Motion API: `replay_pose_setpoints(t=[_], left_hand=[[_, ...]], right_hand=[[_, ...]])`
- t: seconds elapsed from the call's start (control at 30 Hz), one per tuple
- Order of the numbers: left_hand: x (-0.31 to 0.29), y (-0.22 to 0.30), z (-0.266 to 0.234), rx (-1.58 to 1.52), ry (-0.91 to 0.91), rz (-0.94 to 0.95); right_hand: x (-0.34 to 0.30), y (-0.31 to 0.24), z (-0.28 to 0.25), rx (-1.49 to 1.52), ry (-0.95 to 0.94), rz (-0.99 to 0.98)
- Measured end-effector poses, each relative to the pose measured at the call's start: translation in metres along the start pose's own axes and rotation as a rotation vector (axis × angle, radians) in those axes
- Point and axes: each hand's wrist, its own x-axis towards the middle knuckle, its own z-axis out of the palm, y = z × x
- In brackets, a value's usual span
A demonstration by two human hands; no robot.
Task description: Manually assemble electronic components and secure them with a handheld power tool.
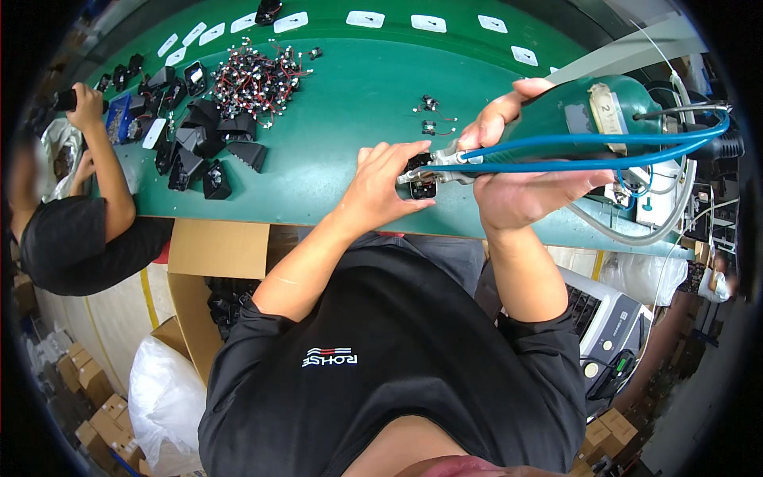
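My left hand (383, 187) grips a small black plastic housing (424, 188) between thumb and fingers, near the front edge of the green work table. My right hand (513, 179) is wrapped around a thick green gun-shaped tool (560, 111) with a metal nozzle (455, 163). The nozzle points left and its tip reaches the housing; whether they touch I cannot tell. Blue hoses (588, 141) run along the tool. Just beyond the housing lie two small wired parts (429, 127) on the table.
A heap of small wired parts (258, 79) lies left of centre, beside several black housings (199, 131). At the far left another person's hand (86, 107) holds something dark. An open cardboard box (218, 246) stands below the table edge. A grey cable (660, 234) loops at the right.
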Motion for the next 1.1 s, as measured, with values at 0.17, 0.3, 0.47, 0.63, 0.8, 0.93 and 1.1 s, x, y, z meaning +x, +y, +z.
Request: replay_pose_setpoints(t=[0.17, 0.3, 0.47, 0.63, 0.8, 0.93, 1.1], left_hand=[[-0.001, -0.002, -0.003, -0.019, -0.034, -0.033], [-0.001, -0.003, -0.001, 0.004, 0.028, 0.002], [0.018, -0.002, -0.033, 0.111, -0.117, -0.046], [0.125, -0.052, -0.122, 0.511, -0.064, 0.050], [0.224, -0.138, -0.156, 0.967, -0.421, -0.298], [0.236, -0.163, -0.153, 1.005, -0.557, -0.426], [0.187, -0.124, -0.187, 0.908, -0.080, -0.119]], right_hand=[[-0.003, 0.009, -0.010, 0.306, -0.204, 0.089], [0.006, 0.006, 0.001, -0.142, -0.125, -0.069], [0.053, -0.105, -0.015, 0.241, -0.489, -0.157], [0.052, -0.128, -0.044, 0.095, -0.454, -0.279], [0.025, -0.092, -0.061, -0.282, -0.058, -0.241], [0.022, -0.090, -0.069, -0.369, -0.045, -0.277], [0.031, -0.095, -0.066, -0.603, 0.185, -0.617]])
